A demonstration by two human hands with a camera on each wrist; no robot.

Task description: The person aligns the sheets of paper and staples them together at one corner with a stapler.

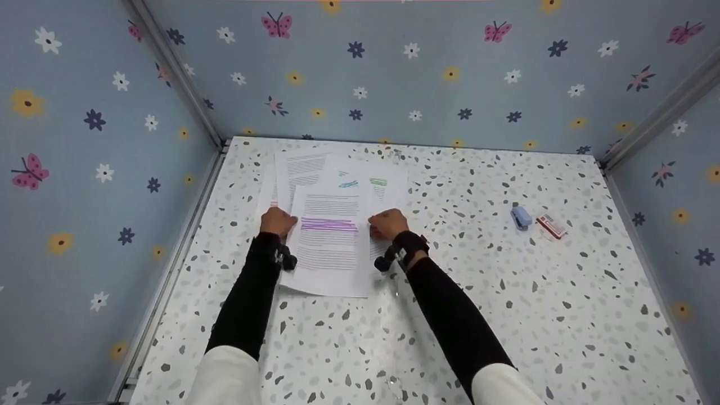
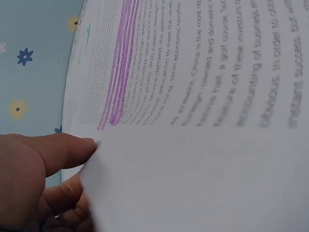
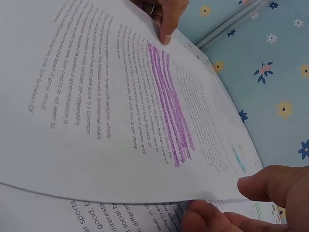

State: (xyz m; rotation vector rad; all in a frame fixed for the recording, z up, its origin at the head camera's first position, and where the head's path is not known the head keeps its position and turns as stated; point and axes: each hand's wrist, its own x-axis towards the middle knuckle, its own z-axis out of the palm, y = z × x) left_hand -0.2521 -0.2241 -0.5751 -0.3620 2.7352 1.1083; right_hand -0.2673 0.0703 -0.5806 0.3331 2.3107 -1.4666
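A person's two hands hold a printed sheet (image 1: 331,247) by its opposite long edges above a speckled white table (image 1: 450,315), left of the table's middle. The left hand (image 1: 277,221) pinches the left edge, the thumb on top and the other fingers curled below, as the left wrist view shows. The right hand (image 1: 389,223) is clamped on the right edge in the same way, the thumb over the page and the fingers beneath it. Bold purple strokes (image 1: 329,225) run across the text between the two hands. In the right wrist view, the held edge stands clear of another printed page (image 3: 116,215) underneath. Just beyond the held sheet, more papers overlap: one with blue strokes (image 1: 349,184), one with green strokes (image 1: 378,181) to its right, a plain text page (image 1: 304,171) at the far left, and red marks (image 1: 274,203) showing near the left hand. Well apart on the right side of the table, a light-blue stapler (image 1: 521,217) sits just beside a small red-and-white box (image 1: 551,226). Black sleeves (image 1: 242,304) cover the forearms, and blue panels (image 1: 382,67) patterned with flowers and butterflies rise along the far, left and right sides.
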